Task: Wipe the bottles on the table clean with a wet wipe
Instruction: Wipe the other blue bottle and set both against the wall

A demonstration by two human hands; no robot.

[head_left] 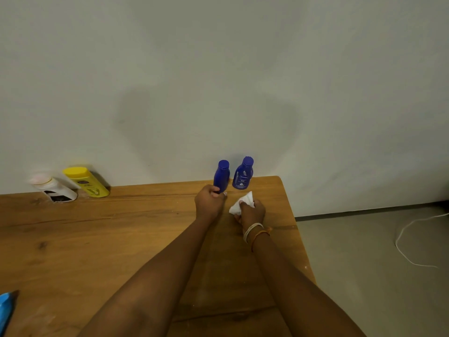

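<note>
Head view: left hand (pixel 208 200) grips blue bottle (pixel 221 175); right hand (pixel 251 211) clutches wipe (pixel 243 203) beside it.

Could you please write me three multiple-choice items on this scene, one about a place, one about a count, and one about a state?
1. Where does the yellow bottle stand?
A. far left, by the wall
B. right table edge
C. on the floor

2. How many blue bottles show?
A. one
B. two
C. four

3. What does the right hand hold?
A. a bottle
B. nothing
C. a white wipe

Answers: 1 A, beside the white bottle. 2 B, one gripped by the left hand, one free. 3 C, fingers bunch it.
</note>
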